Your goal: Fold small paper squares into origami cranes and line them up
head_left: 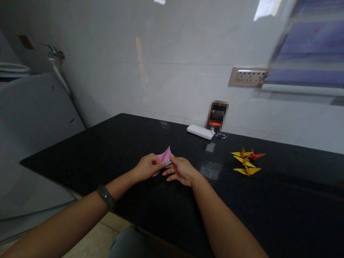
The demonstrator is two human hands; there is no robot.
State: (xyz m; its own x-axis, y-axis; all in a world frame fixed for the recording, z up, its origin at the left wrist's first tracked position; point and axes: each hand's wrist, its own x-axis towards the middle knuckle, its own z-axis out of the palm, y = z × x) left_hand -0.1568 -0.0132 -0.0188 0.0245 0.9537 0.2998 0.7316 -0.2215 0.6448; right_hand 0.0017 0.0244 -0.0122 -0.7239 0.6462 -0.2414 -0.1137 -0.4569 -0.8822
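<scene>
Head view showed the left hand (148, 168) closed on a sheet of pink paper (164, 155), pinching its lower left part between thumb and fingers. The right hand (183, 171) met the paper's right edge with its thumb, other fingers loosely spread below; whether it pinched the sheet could not be told. Between the hands, the paper had one corner pointing up and a small light-blue patch near the right thumb. Both hands were above a black countertop (77, 150). Well to the right of the grip stood three yellow paper cranes (247, 171) and one orange-red crane (256, 156), close together. Beyond the grip and slightly right lay a white oblong device (200, 131), with a beaded strap (221, 136) at its right end. Behind the grip, a dark bracelet (106, 198) circled the left wrist.
</scene>
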